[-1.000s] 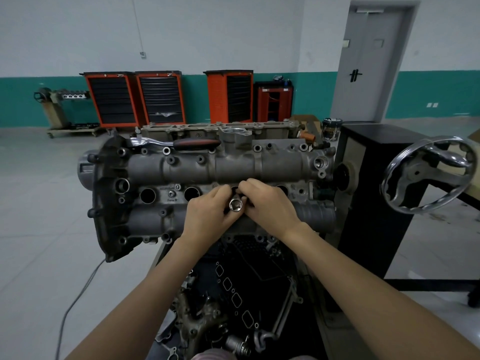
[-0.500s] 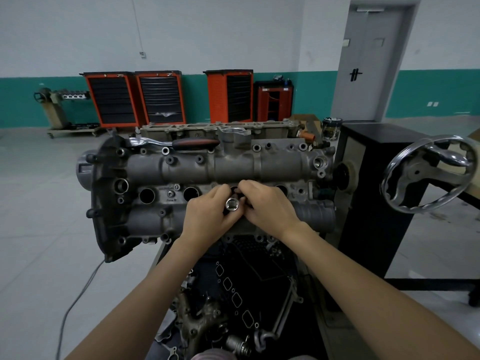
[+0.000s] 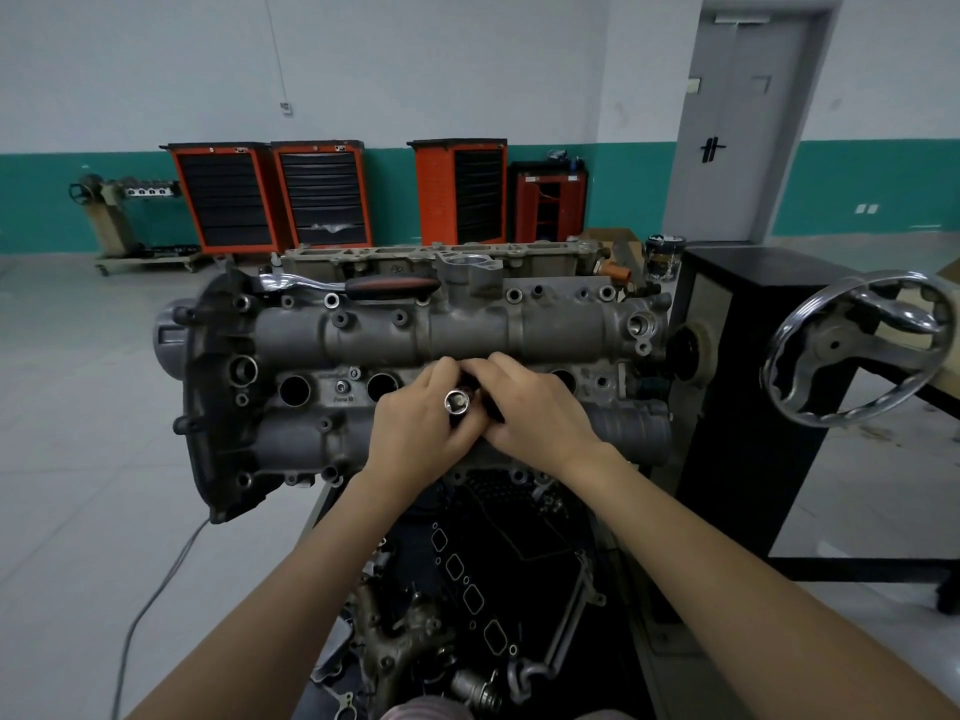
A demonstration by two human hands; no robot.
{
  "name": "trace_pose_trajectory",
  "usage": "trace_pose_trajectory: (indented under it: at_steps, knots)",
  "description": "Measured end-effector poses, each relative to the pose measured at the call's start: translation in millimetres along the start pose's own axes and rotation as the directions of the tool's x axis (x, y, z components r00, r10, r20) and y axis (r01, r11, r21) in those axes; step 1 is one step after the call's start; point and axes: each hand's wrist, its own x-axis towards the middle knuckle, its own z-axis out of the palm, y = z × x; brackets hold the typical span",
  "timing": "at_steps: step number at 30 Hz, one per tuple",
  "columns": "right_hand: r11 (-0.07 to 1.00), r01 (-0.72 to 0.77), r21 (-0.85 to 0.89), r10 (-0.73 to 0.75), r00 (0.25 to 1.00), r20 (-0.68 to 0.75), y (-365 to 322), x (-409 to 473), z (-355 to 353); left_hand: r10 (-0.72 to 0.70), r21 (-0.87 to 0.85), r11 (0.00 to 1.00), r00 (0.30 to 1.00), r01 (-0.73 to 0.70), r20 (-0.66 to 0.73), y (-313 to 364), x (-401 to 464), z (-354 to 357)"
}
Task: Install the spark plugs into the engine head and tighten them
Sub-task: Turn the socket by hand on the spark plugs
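Note:
The grey engine head sits on a stand in front of me, with a row of round spark plug wells along its middle. Two wells on the left show open and dark. A chrome spark plug socket stands in the third well, its square drive end facing me. My left hand grips the socket from the left and my right hand grips it from the right. No spark plug is visible; the socket's lower end is hidden by my fingers.
A ratchet with a red and black handle lies on the head's far edge. A chrome handwheel juts out at the right beside a black cabinet. Gaskets and loose parts lie on the tray below. Orange tool carts line the far wall.
The socket's top has shifted a little to the left and away from me between my fingers. Both hands stay clasped around it at the same well.

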Motion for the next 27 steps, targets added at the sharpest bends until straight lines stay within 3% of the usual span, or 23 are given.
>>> trace_pose_trajectory:
  at_steps: [8,18,23,27]
  knots:
    - [0.997,0.005,0.072,0.002,0.996,-0.090,-2.5,0.6,-2.8,0.051,0.015,0.999,0.998,-0.050,-0.041,-5.0,-1.1,2.5]
    - [0.999,0.030,-0.017,-0.030,1.000,0.003,-1.3,-1.9,-2.7,-0.009,-0.038,0.999,1.000,0.008,-0.011,-1.9,-2.1,0.3]
    - [0.996,0.026,0.082,-0.019,0.996,-0.086,-2.9,-1.3,-3.9,0.025,-0.012,1.000,0.999,-0.026,-0.042,-4.7,-1.9,1.5]
    - [0.995,-0.038,0.094,0.042,0.998,-0.044,0.2,-1.0,-0.6,0.040,-0.021,0.999,0.997,-0.041,-0.060,-4.5,-1.5,0.9]
